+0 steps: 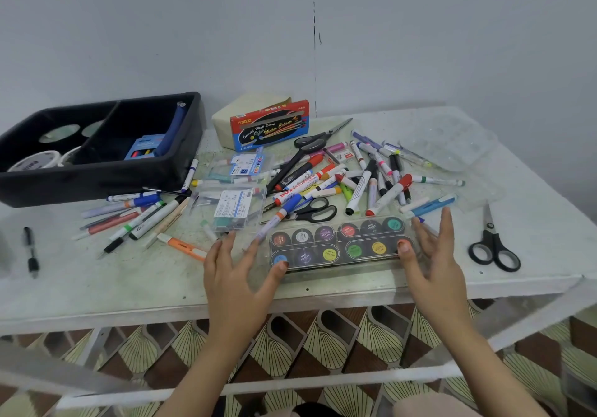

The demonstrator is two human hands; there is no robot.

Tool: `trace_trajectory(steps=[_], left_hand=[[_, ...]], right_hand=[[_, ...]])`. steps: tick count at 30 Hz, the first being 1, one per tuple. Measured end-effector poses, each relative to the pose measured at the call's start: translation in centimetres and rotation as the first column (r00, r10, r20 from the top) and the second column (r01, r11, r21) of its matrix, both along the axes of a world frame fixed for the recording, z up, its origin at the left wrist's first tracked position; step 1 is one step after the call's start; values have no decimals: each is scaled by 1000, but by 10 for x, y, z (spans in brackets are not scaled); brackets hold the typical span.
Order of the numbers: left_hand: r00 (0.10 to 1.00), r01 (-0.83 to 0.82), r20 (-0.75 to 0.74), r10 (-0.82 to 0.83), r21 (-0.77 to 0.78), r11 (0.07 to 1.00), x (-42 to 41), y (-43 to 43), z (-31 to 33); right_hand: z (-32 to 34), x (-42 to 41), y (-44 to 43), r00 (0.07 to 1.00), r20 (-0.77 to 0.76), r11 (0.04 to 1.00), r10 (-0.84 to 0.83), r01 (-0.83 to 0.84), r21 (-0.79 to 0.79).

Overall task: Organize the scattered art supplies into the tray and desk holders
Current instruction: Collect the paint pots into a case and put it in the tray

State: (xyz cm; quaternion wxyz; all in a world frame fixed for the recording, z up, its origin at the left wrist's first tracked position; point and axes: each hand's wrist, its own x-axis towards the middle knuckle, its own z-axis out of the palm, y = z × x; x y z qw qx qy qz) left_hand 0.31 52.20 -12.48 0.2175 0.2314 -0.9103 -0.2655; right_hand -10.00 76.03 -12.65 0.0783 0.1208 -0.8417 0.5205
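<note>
Two bare forearms enter from the lower edge of the frame and reach over the near rim of a pale table (pixel 97 290). Left hand (pixel 237 274): fingers straight and spread wide above the tabletop, thumb touching the left end of a paint set (pixel 339 245). Right hand (pixel 434 261): fingers likewise straight and spread, pointing up-frame, thumb resting on the right end of the same case. Neither hand curls round it.

The paint set, a clear flat case with twelve round pots in two rows, lies on the table at lower centre, between the hands. Just above it, at centre, a loose heap of markers (pixel 361 177) is mixed with long scissors (pixel 318 143) and short black-handled scissors (pixel 315 211). A third pair of scissors (pixel 492 245) lies apart at the right. Left of centre are clear pen packs (pixel 234 203), an orange highlighter (pixel 182 247) and a further scatter of pens (pixel 135 213). A black pen (pixel 30 248) lies alone at the far left.

Black tray (pixel 97 174), upper left: the left compartment holds tape rolls (pixel 32 161); the right holds a blue box (pixel 142 150) and a long blue item (pixel 172 129) leaning on the far wall. A red watercolour box (pixel 269 125) stands at upper centre against a cream block (pixel 242 109).
</note>
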Motion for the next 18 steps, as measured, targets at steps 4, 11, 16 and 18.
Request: trace_trajectory(steps=[4,11,16,18], left_hand=[[999,34,-33,-34,8,999,-1,1,-2],[995,94,-28,-91,92,991,-2,1,-5],[995,103,3,-104,146,984,-3,2,-5],[994,107,-8,-107,142,984,-4,4,-5]], right_hand=[[1,-1,2,995,-100,995,-3,13,95],[-5,-3,3,993,-115,995,9,2,97],[-6,-4,2,991,-132,994,0,15,107],[-6,-4,2,991,-135,994,2,13,108]])
